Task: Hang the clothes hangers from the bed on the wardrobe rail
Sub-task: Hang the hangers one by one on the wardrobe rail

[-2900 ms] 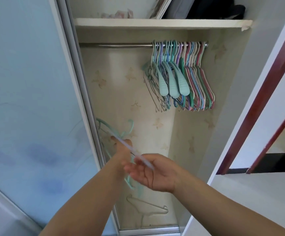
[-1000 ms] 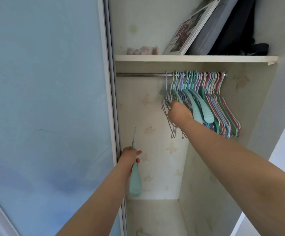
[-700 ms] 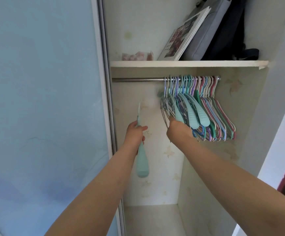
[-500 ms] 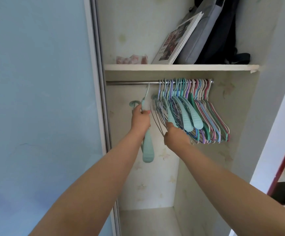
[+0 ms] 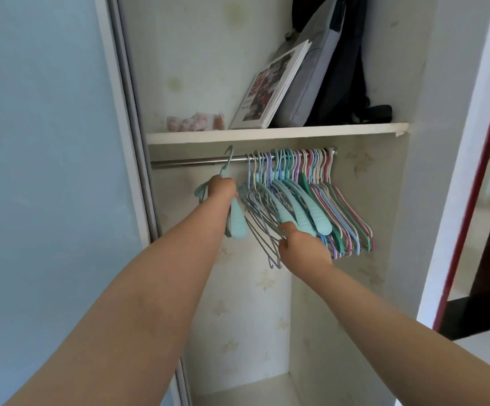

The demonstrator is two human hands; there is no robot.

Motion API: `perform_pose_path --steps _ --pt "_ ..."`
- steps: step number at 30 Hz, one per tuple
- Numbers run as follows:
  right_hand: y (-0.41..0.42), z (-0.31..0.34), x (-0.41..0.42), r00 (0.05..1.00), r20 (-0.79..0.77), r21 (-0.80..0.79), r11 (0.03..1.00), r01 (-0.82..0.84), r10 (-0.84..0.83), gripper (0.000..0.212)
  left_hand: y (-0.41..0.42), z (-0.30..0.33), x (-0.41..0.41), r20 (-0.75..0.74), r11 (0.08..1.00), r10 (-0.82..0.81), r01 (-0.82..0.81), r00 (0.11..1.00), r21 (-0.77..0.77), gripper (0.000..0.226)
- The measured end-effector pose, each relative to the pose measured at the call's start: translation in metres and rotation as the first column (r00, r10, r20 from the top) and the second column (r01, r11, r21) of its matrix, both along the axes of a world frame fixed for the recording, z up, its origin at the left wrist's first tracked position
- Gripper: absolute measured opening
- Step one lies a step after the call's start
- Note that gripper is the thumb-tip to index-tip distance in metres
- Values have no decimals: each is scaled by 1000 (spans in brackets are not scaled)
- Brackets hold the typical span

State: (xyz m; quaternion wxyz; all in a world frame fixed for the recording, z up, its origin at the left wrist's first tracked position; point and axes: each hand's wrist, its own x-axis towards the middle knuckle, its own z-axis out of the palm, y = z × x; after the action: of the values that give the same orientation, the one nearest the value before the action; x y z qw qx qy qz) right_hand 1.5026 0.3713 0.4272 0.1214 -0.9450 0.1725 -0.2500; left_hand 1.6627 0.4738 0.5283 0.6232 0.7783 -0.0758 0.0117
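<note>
Under the white wardrobe shelf (image 5: 267, 135), the left hand (image 5: 221, 190) grips a wide mint-green plastic hanger (image 5: 236, 222), its hook (image 5: 229, 158) over the bare left part of the metal rail (image 5: 191, 163). Just right, the right hand (image 5: 303, 244) holds the lower ends of the bunched pastel hangers (image 5: 325, 212) crowding the rail's right half.

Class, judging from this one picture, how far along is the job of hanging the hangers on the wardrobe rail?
Done: a dense bunch of hung hangers fills the right part of the rail. In hand: the left hand grips a teal hanger whose hook is at the rail, while the right hand holds the bunch's lower ends. Left: releasing this hanger. The bed is out of view, so any remaining hangers cannot be counted.
</note>
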Motion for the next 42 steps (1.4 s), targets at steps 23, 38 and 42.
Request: perform_pose_path --steps 23,38,42 --pt "-20 -36 -14 985 94 163 974 -158 144 26 -36 -11 -17 245 998 -67 68 967 4 53" --pt "-53 -42 -28 992 87 168 980 -110 97 27 -27 11 39 -37 989 -121 124 992 77 10" --pt "-49 -45 -25 990 77 175 976 -131 119 28 -23 6 37 -124 982 -189 184 974 -50 21"
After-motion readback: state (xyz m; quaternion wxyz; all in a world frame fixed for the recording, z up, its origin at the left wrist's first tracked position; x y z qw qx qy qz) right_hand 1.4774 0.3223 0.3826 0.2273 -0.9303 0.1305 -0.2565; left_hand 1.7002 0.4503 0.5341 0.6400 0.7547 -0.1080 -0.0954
